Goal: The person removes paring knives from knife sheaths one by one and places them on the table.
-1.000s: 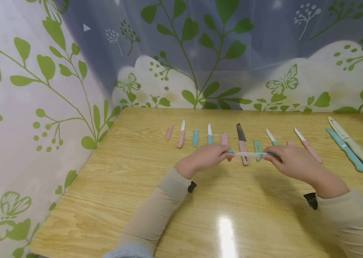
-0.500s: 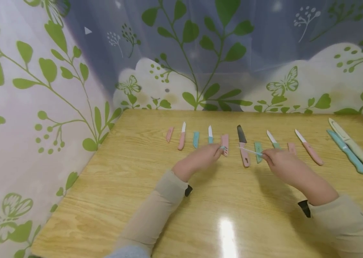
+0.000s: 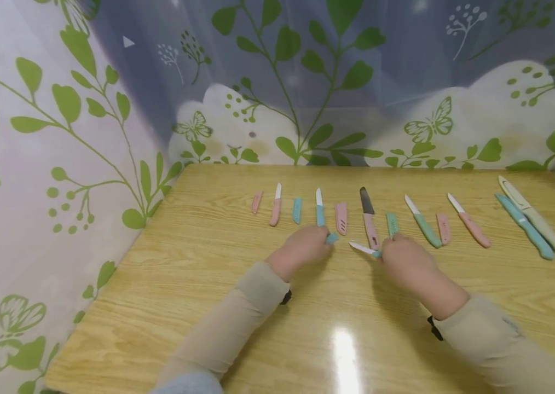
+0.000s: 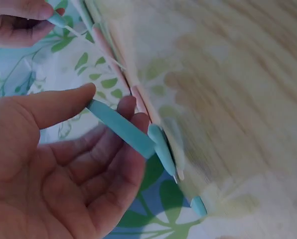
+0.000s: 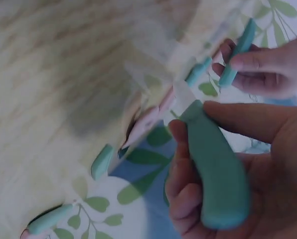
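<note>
My left hand (image 3: 304, 249) pinches a light blue knife sheath (image 4: 121, 127) between thumb and fingers, held above the table. In my right hand (image 3: 408, 265) is a small paring knife, its teal handle (image 5: 216, 169) lying along the fingers. The knife's bare white blade (image 3: 362, 249) points left towards the sheath, with a gap between them. Just beyond the left hand lies a blue-handled knife (image 3: 319, 208). Past the right hand are a green sheath (image 3: 392, 223), partly hidden by it, and a pink knife with a black blade (image 3: 368, 216).
Along the wooden table (image 3: 258, 328) runs a row of knives and sheaths, among them a pink knife (image 3: 276, 207), a pink sheath (image 3: 340, 219), a green knife (image 3: 426, 227) and another pink knife (image 3: 474, 227). A cream knife (image 3: 536, 219) and a blue one (image 3: 526, 227) lie at the right.
A second ago the blade's tip was at the sheath's mouth; now they are apart. Both hands have moved left and nearer the body, the right one further.
</note>
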Motion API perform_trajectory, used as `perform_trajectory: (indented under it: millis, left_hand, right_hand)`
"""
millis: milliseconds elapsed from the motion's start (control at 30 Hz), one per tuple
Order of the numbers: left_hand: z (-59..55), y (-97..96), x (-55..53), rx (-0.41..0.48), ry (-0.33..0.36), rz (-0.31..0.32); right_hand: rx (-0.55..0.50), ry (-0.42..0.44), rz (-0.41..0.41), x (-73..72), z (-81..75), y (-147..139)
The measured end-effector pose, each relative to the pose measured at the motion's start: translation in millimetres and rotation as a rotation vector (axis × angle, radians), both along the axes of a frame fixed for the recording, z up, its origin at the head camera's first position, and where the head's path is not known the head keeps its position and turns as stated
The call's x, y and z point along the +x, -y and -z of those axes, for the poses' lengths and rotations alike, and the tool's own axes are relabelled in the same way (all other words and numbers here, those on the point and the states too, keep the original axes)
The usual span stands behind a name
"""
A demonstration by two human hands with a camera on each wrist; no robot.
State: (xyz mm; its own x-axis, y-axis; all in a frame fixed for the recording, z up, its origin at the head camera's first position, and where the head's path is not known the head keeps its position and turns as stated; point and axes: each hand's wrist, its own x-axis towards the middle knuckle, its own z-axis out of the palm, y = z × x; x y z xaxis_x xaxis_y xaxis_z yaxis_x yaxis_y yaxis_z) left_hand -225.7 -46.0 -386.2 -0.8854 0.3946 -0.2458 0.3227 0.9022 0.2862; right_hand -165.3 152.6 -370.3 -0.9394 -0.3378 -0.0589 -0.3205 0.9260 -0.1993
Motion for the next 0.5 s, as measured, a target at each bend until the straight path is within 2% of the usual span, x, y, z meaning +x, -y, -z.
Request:
perform_trajectory:
  millis: [133,267,500]
  left_hand:
    - [2.5,-5.1,-1.3,-0.047,0.014,-0.058]
    - [4.4,-10.3,-1.3,-0.134,0.032,-0.055]
    - [5.5,-16.7,-1.4,-0.263,0.041,-0.054]
  right_hand:
    - [-0.016,0.129,0.043,-1.7,0.4,9.7]
    - [-0.051,0.238,0.060,-6.7,6.3,15.4]
    - [-0.073,0.293,0.078,-12.6,16.1,19.7]
